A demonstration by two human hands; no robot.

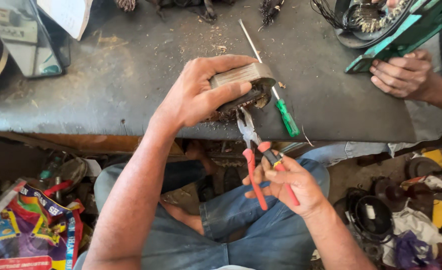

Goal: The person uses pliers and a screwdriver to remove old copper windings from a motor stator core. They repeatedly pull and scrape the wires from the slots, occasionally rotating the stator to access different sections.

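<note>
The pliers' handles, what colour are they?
Red, on the pliers in the right hand; head view shows it best.

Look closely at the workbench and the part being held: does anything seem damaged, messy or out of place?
Yes. The round metal stator under the left hand shows frayed, ragged windings on its underside, where the red-handled pliers in the right hand are biting. Chips and debris litter the bench. A green screwdriver lies beside it.

Pliers (253,150): red handles, grey steel jaws. Screwdriver (276,95): translucent green handle, silver shaft. Motor stator (243,87): grey laminated ring with brown windings. Workbench top (131,90): dark grey. Frame (406,32) at upper right: teal. Trousers (261,235): blue denim. Bag (31,230) at lower left: multicoloured print.
</note>
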